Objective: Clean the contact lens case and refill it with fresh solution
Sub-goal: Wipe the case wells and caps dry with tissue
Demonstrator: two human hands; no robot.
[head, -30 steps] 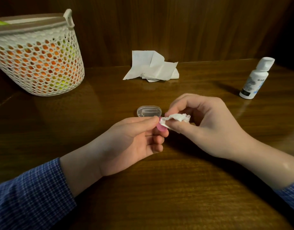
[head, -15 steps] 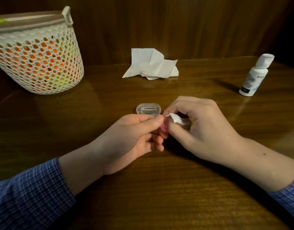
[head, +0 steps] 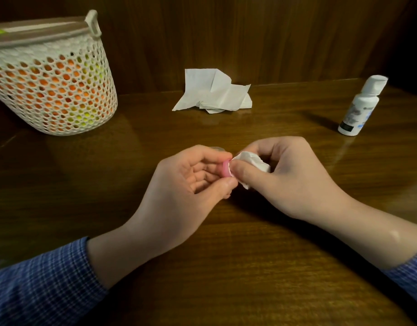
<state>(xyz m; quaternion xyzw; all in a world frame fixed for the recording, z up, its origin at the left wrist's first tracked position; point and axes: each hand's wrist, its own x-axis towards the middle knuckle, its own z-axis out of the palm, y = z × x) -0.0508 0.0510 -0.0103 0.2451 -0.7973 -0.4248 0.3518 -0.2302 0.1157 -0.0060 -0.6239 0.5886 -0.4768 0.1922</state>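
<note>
Two hands: left hand (head: 188,184), right hand (head: 290,177). One pink cap (head: 226,169), one small tissue wad (head: 252,162), one crumpled tissue pile (head: 214,92) far on the worktop (head: 226,267). One white bottle (head: 359,107) far right, one mesh basket (head: 52,85) far left.

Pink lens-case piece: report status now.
Left hand pinches small pink plastic piece. Right hand presses white tissue wad against it. Nothing obstructing.

Small pink lens-case piece (head: 226,169) pinched upright (mostly hidden), white solution bottle (head: 358,107) standing far right

Glossy wooden table (head: 226,267) against dark wood-panelled wall (head: 250,31), dim light
</note>
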